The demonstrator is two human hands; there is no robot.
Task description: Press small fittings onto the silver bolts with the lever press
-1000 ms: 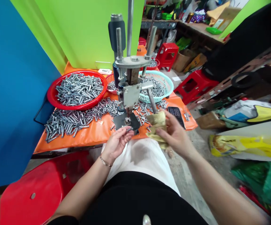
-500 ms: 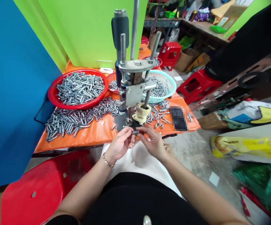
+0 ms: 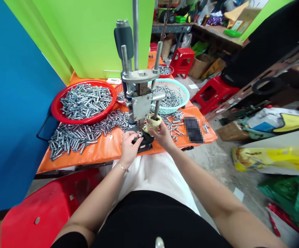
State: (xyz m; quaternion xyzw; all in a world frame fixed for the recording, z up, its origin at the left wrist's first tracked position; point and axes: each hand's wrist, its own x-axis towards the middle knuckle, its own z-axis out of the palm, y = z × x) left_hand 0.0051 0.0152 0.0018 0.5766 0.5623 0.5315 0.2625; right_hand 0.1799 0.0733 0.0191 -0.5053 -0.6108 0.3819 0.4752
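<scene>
In front of me on the table stands a metal press [image 3: 141, 105] with upright threaded rods. My left hand [image 3: 130, 146] is at its base, fingertips pinched together under the ram. What they hold is too small and too covered to make out. My right hand [image 3: 163, 136] has its fingers closed around the cloth-wrapped lever end [image 3: 154, 121] on the press's right side. Loose metal sleeves [image 3: 72, 139] lie heaped on the table to the left of the press.
A red basin [image 3: 110, 103] full of metal sleeves stands at left, a pale green basket [image 3: 184, 93] with more behind the press. A blurred dark object [image 3: 193, 130] lies on the orange tabletop [image 3: 105, 146]. A red stool [image 3: 35, 217] is at my left.
Both hands held a small metal sleeve together in front of the press. Now the left has moved forward to the press base, and the right has gone up to the wrapped lever end.
</scene>
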